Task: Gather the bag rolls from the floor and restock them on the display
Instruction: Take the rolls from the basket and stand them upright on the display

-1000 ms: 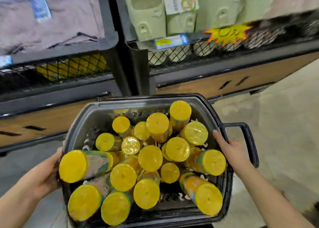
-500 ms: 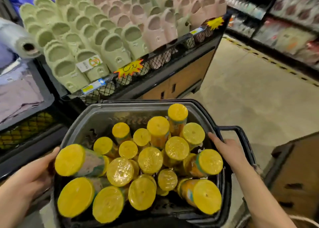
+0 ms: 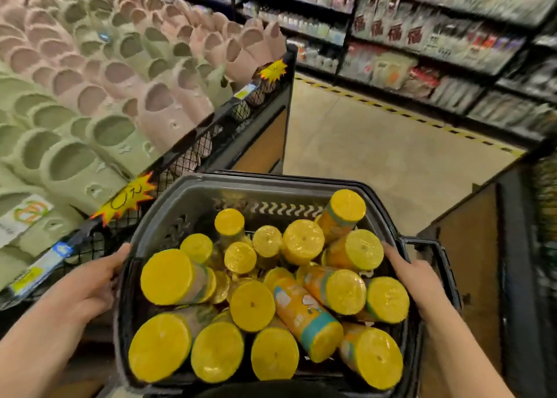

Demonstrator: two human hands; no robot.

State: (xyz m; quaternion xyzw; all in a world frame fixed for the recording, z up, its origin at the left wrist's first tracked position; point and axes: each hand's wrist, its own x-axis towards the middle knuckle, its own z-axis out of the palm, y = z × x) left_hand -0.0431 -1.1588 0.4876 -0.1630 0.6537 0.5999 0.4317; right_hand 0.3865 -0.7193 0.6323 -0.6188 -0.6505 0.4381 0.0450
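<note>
Nearest: dark plastic basket (image 3: 193,199), held up at the bottom centre of the view and packed with bag rolls (image 3: 167,277). The rolls have yellow ends and orange/teal wrappers; most stand on end, a few lie tilted across the others. All rolls in view are inside the basket.

Left hand (image 3: 87,283) grips the left rim, thumb at the rim corner. Its other fingers are curled under, out of sight.

Right hand (image 3: 414,274) holds the right rim, fingers curled over the edge, just inside the folded-down handle (image 3: 438,256).

Left of the basket: mesh-fronted display bin (image 3: 193,153) with a starburst price tag (image 3: 126,200), stacked with green slippers (image 3: 69,162) and pink slippers (image 3: 159,99).

Right: wood-panelled fixture (image 3: 464,247).

Beyond: beige floor (image 3: 376,156), then blurred aisle shelving (image 3: 422,36).
</note>
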